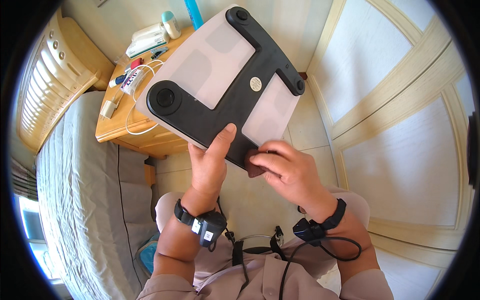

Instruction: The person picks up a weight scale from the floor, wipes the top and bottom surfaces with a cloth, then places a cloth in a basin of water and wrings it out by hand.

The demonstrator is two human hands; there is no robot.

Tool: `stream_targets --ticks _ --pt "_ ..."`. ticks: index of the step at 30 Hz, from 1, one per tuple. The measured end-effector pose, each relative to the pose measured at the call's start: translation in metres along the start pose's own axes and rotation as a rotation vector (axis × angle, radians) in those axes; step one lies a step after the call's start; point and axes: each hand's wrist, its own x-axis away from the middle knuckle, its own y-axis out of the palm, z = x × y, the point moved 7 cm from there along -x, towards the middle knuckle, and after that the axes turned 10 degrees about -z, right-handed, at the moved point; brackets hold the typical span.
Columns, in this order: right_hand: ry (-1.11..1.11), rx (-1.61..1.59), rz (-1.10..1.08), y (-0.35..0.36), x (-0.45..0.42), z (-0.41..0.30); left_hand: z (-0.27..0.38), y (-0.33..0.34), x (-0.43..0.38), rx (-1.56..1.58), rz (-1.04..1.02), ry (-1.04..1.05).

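Note:
A bathroom scale [244, 95] is held up with its underside facing me. Its black plastic frame joins round feet at the corners, over a glass platform that looks pale pink. My left hand [212, 159] grips the near edge, thumb pressed on the black frame and fingers out of sight behind. Between the fingertips of my right hand [290, 170] is a small dark brown cloth or pad [255, 169], which lies against the frame's near right corner. The foot at that corner is hidden by the cloth and fingers. A round sticker [256, 84] with writing sits mid-frame.
A wooden nightstand [125, 129] at the upper left bears a white charger [108, 109] with cable, a tissue pack [148, 44] and a bottle [171, 24]. A bed [80, 195] stands left; cabinet doors [401, 157] rise on the right. A cable [322, 240] hangs by my right wrist.

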Motion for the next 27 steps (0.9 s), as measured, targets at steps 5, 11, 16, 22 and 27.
stream_targets --ticks 5,11,16,22,27 --pt "0.323 0.408 -0.558 0.026 0.036 0.072 0.003 -0.009 0.005 0.02 0.092 0.007" --pt "0.185 -0.386 0.161 -0.022 0.015 0.045 0.016 -0.011 -0.001 -0.005 0.04 0.076" --pt "0.127 0.342 -0.154 0.018 -0.001 0.017 0.014 -0.013 0.005 -0.085 0.067 0.068" --pt "0.237 0.43 0.038 -0.011 0.004 0.036 0.022 -0.011 0.007 -0.088 0.086 0.077" --pt "-0.159 0.511 0.069 0.014 -0.007 -0.013 0.024 -0.01 -0.005 -0.132 0.06 0.067"
